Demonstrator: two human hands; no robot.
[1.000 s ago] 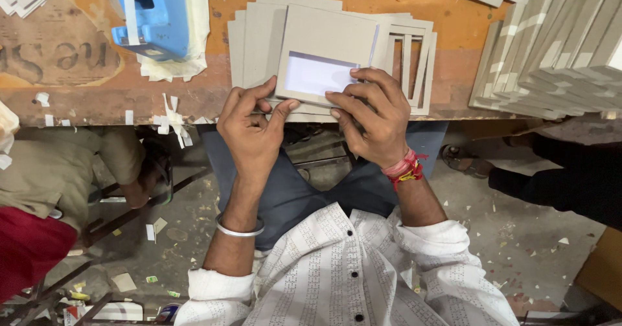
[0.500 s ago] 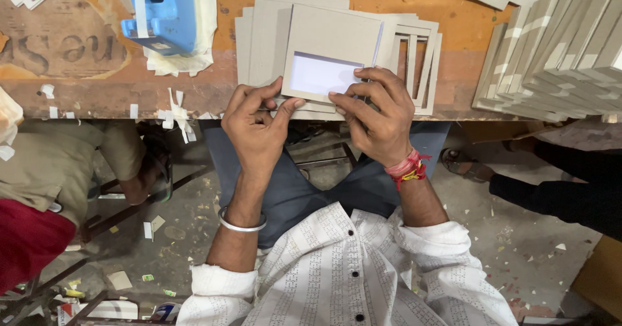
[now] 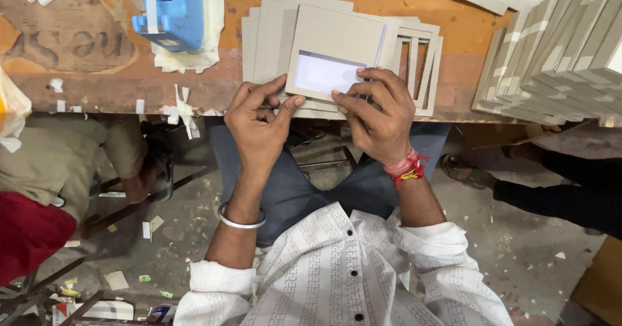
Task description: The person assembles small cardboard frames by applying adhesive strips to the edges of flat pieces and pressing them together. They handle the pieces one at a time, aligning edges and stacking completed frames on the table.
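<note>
Since the frame half a second back, both hands sit slightly lower on the grey cardboard frame with a pale rectangular window (image 3: 330, 64); the frame itself lies in the same place on the pile.

Far left: a white plastic bag (image 3: 11, 109) hangs at the edge of the worn orange-brown wooden surface (image 3: 97, 80). Scraps of white tape (image 3: 180, 109) stick to the front lip of that surface. Above them a blue plastic tape dispenser (image 3: 172, 9) stands on a crumpled white sheet.

Left hand (image 3: 259, 128): fingers curled, thumb tip pressed on the near left corner of the cardboard frame, index bent just beside it. A silver metal bangle (image 3: 241, 221) circles that wrist.

Centre: the frame rests flat on top of a fanned stack of plain grey cardboard sheets (image 3: 272, 34), near the front edge of the surface.

Right hand (image 3: 379, 115): fingers spread narrow, fingertips pinching the near right corner of the frame at the window's edge. Red and yellow thread bands (image 3: 407, 166) are tied at this wrist. Just right of it, cut-out grey cardboard frames (image 3: 424, 67) lie partly under the pile.

Far right: a slanted row of stacked grey boards with white edges (image 3: 557, 47). Below it, another person's dark sleeve (image 3: 570, 196) and sandalled foot (image 3: 463, 169) show on the floor.
</note>
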